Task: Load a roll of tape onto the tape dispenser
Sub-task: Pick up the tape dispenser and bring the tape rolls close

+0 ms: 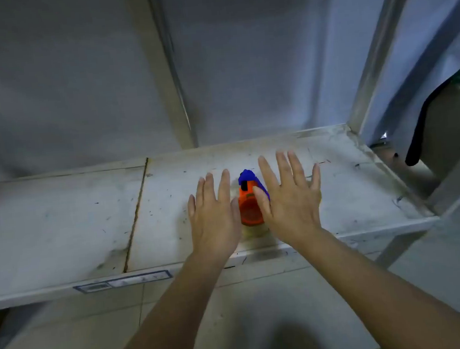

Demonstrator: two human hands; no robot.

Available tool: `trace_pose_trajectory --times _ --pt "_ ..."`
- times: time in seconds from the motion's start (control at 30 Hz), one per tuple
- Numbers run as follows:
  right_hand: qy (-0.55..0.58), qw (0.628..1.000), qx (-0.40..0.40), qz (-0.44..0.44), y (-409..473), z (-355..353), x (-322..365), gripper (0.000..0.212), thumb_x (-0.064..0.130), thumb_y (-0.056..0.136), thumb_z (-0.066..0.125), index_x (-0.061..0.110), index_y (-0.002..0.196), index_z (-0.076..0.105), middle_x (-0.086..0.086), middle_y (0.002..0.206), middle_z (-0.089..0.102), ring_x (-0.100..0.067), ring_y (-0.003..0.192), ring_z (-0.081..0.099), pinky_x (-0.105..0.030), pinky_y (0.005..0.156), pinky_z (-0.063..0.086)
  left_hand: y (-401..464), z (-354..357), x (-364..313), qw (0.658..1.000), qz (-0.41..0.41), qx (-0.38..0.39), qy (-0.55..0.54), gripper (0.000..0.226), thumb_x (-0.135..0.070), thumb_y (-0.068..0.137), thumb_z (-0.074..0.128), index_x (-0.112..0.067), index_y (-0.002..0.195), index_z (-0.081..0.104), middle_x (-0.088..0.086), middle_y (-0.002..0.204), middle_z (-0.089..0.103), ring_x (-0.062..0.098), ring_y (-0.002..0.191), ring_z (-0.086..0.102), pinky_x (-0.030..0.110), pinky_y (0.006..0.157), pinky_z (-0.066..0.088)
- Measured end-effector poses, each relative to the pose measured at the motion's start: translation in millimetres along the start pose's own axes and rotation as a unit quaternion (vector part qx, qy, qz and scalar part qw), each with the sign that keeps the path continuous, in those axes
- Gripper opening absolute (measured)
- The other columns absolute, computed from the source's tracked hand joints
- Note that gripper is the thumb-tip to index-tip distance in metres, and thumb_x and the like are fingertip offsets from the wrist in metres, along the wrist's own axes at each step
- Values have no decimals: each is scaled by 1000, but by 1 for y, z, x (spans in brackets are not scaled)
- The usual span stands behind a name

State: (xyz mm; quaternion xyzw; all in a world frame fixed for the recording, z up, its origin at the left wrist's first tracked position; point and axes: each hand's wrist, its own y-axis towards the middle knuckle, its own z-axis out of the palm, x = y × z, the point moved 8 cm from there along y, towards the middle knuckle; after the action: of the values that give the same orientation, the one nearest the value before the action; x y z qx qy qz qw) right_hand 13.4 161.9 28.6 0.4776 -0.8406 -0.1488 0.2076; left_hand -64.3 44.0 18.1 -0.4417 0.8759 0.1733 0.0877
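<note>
An orange tape dispenser (250, 208) with a blue handle end stands on the white shelf (350, 191), between my hands. A pale, clear roll of tape (256, 232) shows around and below its orange hub, partly hidden. My left hand (213, 214) hovers flat just left of the dispenser, fingers spread and holding nothing. Flat and spread on the other side, my right hand (292, 196) has its thumb lying against the dispenser's blue and orange side, and grips nothing.
The shelf is scuffed, with a seam (136, 213) running front to back on its left part and a label (122, 281) on the front edge. A metal upright (374, 58) stands at the back right corner. Tiled floor lies below.
</note>
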Motion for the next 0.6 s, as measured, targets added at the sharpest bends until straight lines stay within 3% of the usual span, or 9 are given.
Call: trace_pose_trajectory --times 0.2,0.37,0.5,0.6 --pt "-80 993 68 -60 -21 73 2 57 56 94 16 29 139 37 -13 148 41 -33 139 33 -67 109 10 -2 63 18 1000 -1 18 -25 51 -35 100 25 -24 149 17 12 157 18 27 145 15 43 116 19" --pt "-121 977 152 -86 -34 92 9 50 54 92 20 25 119 52 -15 145 41 -43 127 41 -65 109 13 -16 67 23 995 -5 57 -77 48 -26 99 30 -18 147 25 17 157 17 32 142 20 41 112 24" --pt "-95 967 225 -71 -41 94 14 37 31 89 47 19 124 47 -16 149 28 -42 114 49 -51 95 41 -46 50 22 992 -3 86 -93 49 -19 98 33 -17 146 25 17 155 18 33 139 26 39 108 29" --pt "-87 965 240 -63 -43 93 16 39 20 88 51 17 127 46 -16 145 30 -39 112 49 -44 83 48 -60 34 17 992 14 79 -100 49 -18 98 33 -17 147 23 14 153 23 31 136 32 38 105 32"
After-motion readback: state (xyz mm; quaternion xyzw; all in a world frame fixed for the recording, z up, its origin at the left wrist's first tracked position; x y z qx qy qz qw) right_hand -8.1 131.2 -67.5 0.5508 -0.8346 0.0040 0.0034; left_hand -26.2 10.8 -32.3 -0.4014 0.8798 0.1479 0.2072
